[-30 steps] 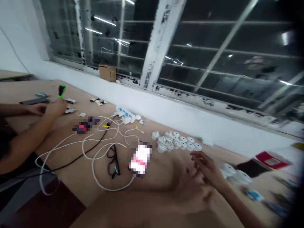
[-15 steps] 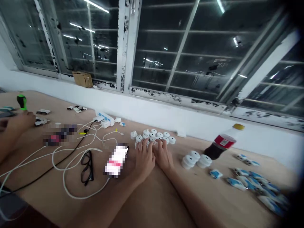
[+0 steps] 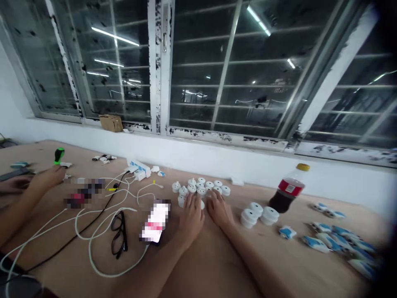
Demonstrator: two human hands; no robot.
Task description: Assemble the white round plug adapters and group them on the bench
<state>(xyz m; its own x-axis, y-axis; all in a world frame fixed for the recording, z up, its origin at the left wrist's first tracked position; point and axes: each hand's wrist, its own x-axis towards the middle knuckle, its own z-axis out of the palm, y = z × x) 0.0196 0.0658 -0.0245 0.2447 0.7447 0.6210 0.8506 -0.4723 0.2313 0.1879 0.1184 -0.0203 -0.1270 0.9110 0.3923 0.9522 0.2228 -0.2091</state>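
A cluster of small white round plastic pieces [image 3: 192, 188] stands on the table in front of me, some with knobbed tops and others with a dark centre hole. My left hand [image 3: 192, 213] lies at the near edge of the cluster, its fingers extended over the front pieces, and it partly hides them. Beside it, my right hand [image 3: 221, 209] rests with fingers apart, its tips at the right near side of the cluster. Neither hand visibly grips a piece; contact under the fingertips is hidden.
Stacked white round pieces [image 3: 250, 217], a cola bottle [image 3: 287, 190] and blue-and-white parts [image 3: 338, 240] are at right. Left are a lit phone [image 3: 156, 221], glasses [image 3: 119, 234], white cables [image 3: 89, 248] and a power strip [image 3: 139, 169]. Another person's hand [image 3: 51, 177] holds a green-black screwdriver [image 3: 58, 155].
My hands have drawn slightly apart and back from the cluster, showing more of the pieces. The view has tilted up a little. The other person's hand has shifted right with the screwdriver.
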